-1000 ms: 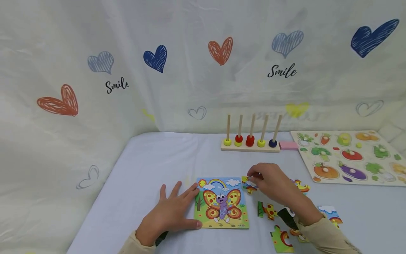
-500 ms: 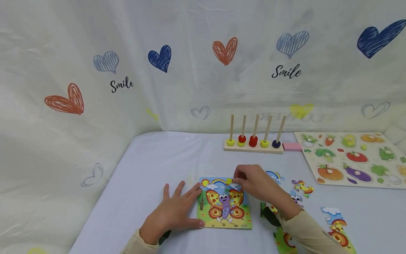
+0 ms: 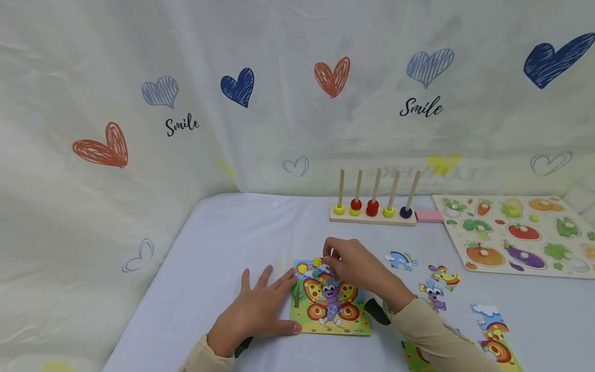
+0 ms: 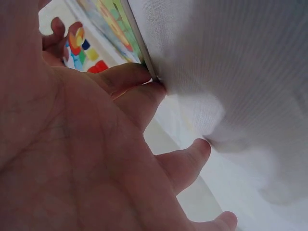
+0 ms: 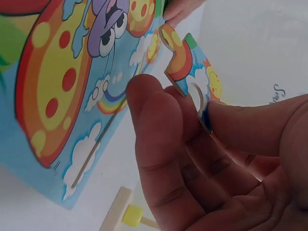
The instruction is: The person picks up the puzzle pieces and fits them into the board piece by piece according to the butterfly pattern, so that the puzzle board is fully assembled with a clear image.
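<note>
A square puzzle board (image 3: 307,315) printed with a purple butterfly lies on the white table. My left hand (image 3: 257,310) is spread at its left side, fingertips and thumb touching its edge; in the left wrist view two fingers (image 4: 139,98) meet that edge. Between thumb and fingers, my right hand (image 3: 355,266) pinches a jigsaw piece (image 5: 185,65) showing a sun, cloud and part of an orange wing. That piece is over the upper part of the board, tilted in the right wrist view. Whether it touches the board I cannot tell.
Loose jigsaw pieces lie right of the board, among them a rainbow piece (image 3: 402,260), a wing piece (image 3: 445,277) and a purple face piece (image 3: 433,295). Behind stand a bead-and-peg counter (image 3: 372,219), a pink block (image 3: 428,216) and a vegetable puzzle board (image 3: 497,222).
My right hand has carried the sun piece leftward from beside the board to over its upper part. The left hand stays at the board's left edge. The head view has shifted slightly.
</note>
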